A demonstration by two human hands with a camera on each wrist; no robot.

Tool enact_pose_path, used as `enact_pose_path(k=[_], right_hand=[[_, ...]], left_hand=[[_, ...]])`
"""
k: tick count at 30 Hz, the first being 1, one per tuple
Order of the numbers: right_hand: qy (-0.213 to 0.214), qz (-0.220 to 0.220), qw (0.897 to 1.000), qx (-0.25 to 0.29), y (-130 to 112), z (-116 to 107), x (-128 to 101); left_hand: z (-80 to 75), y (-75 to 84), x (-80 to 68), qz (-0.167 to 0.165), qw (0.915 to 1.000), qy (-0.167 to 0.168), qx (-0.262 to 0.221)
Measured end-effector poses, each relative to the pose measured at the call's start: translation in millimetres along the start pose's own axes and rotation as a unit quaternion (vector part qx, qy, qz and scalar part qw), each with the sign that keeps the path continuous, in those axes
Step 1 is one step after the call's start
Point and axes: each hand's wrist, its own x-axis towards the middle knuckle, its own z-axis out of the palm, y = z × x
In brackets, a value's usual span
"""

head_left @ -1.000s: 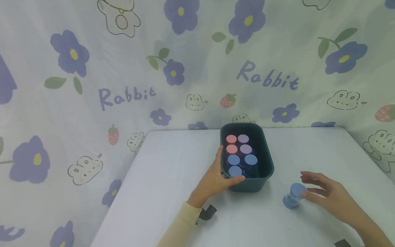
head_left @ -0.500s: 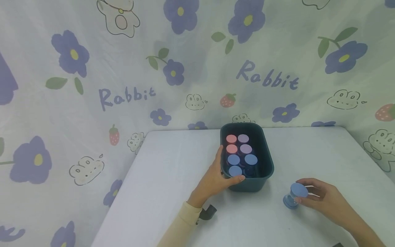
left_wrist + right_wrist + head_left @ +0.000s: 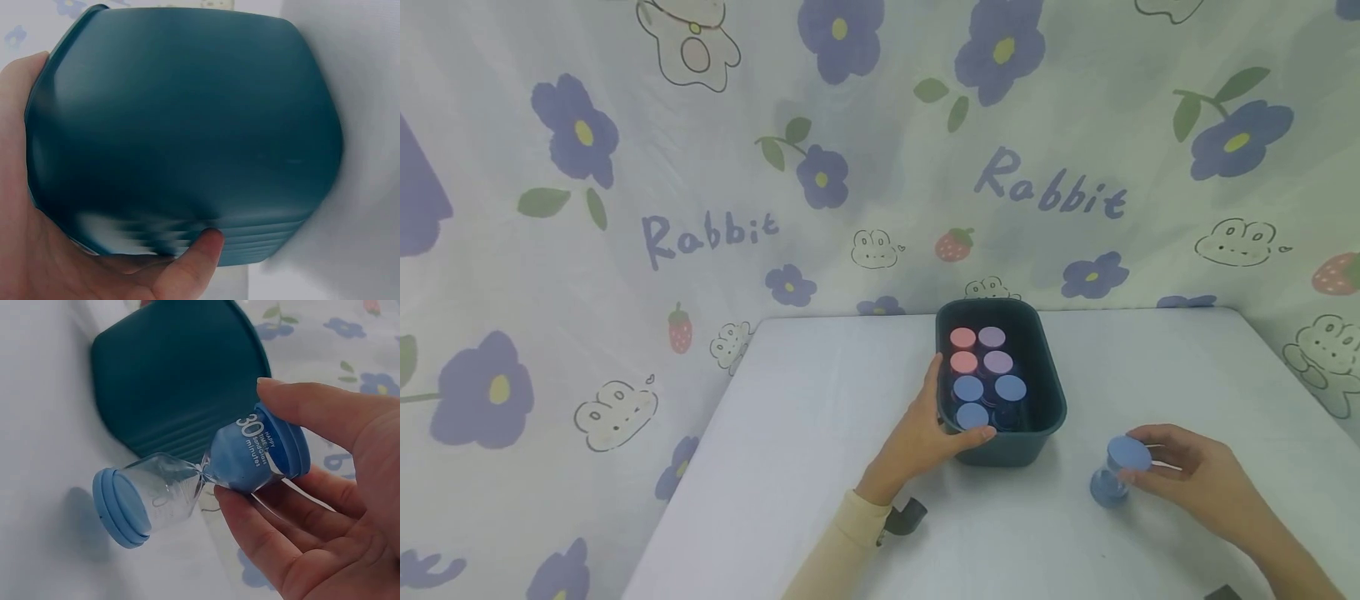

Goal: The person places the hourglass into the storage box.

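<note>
My right hand (image 3: 1198, 479) pinches a blue sand timer (image 3: 1129, 454) around its upper end, right of the bin. In the right wrist view the sand timer (image 3: 240, 453) has blue caps, clear glass marked "30 minutes" and blue sand mostly in the upper bulb. It stands slightly tilted; whether its base touches the table I cannot tell. My left hand (image 3: 917, 437) grips the near left corner of a dark teal bin (image 3: 1051, 383), thumb on the front rim. In the left wrist view, fingers (image 3: 197, 262) press the ribbed side of the bin (image 3: 187, 125).
Inside the bin stand two pink-capped timers (image 3: 963, 350), two purple-capped timers (image 3: 997, 362) and several blue-capped ones (image 3: 1010, 388). The bin rests on a white table (image 3: 820, 400). Behind it hangs a patterned curtain (image 3: 910, 167) with flowers and rabbits.
My right hand has closed in on the blue sand timer and now grips its upper end. The timer's top has risen slightly. My left hand and the bin stay put.
</note>
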Motion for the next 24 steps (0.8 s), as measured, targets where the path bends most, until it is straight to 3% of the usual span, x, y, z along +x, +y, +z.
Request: enact_pose_path(k=[13,24], right_hand=[[0.048,-0.088,0.994,0.034,-29,-21,4],[0.073,-0.180,0.977,0.089,-53,-33,10]], left_hand=[[0.2,-0.3,-0.2,0.004,1.0000,0.001,0.000],[-0.2,0.1,-0.1,0.007,1.0000,0.000,-0.002]])
